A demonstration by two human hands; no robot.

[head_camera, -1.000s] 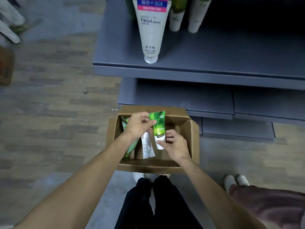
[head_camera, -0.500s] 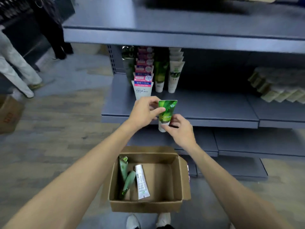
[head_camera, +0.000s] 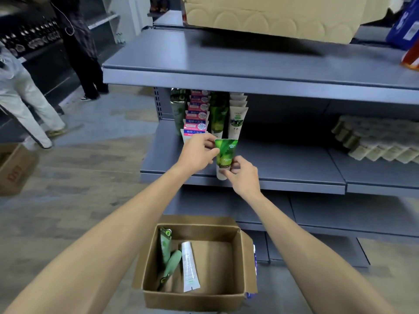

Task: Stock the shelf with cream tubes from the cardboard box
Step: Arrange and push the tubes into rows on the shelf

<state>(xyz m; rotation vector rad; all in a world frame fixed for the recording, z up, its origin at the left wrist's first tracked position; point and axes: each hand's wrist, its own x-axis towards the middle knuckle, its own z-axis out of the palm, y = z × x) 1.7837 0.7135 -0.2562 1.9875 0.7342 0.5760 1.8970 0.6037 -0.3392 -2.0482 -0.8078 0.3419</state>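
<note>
Now the bright green cream tube with the white cap (head_camera: 225,156) is up out of the brown cardboard box (head_camera: 195,298) on the floor, where it was a second ago, and hangs cap-down just above the front edge of the grey metal shelf (head_camera: 294,164). So the carry looks nearly done; setting it down remains. The left hand (head_camera: 199,152) pinches the tube's flat upper end, and the right hand (head_camera: 243,175) pinches it low, near the cap. It stands upright between the two grips, right of the pink-and-white tubes (head_camera: 196,114) already ranked there. Three tubes still lie in the box.
</note>
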